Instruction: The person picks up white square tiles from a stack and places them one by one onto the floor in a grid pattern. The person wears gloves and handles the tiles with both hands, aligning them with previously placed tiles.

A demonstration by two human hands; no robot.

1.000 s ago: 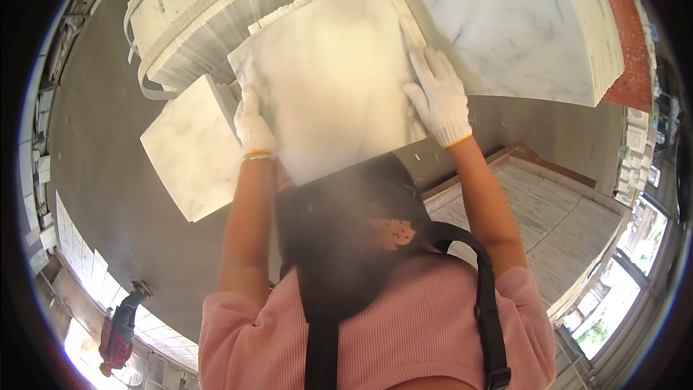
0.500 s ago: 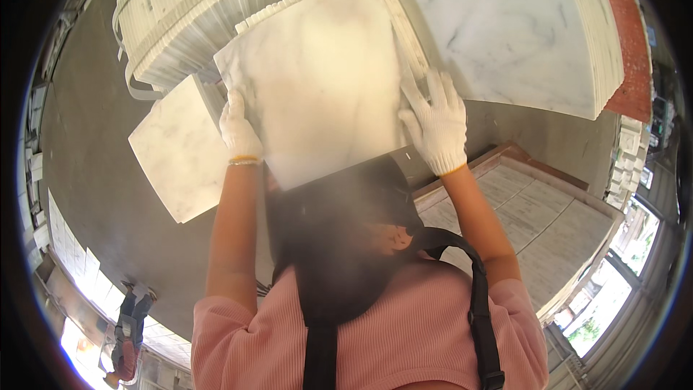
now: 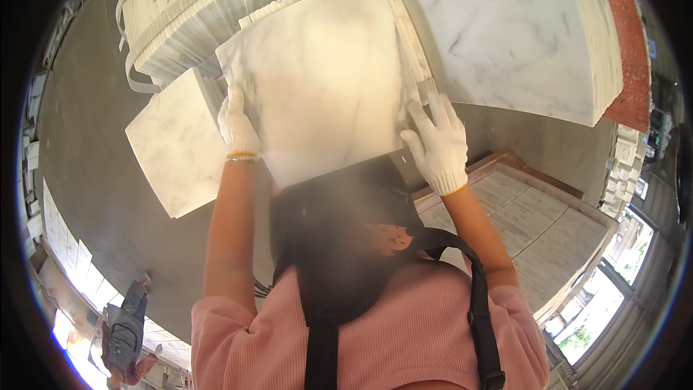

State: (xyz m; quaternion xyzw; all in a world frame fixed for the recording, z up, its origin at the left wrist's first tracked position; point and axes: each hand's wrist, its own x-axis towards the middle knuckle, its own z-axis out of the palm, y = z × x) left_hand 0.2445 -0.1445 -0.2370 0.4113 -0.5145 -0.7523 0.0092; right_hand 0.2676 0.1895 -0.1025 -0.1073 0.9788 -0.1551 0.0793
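Here, the white-knit-gloved right hand (image 3: 438, 139) spreads its fingers beside the square, grey-veined white marble slab (image 3: 317, 79), contact unclear; the white-knit-gloved left hand (image 3: 238, 124) lies along its left edge, grip unclear. The slab sits between them. Steadying seems in hand; shifting calls for even pressure. Beyond is a strapped, pale stone stack (image 3: 173, 47).

No text, label, brand, number or sign can be read anywhere in view, near or far, on the left or on the right.
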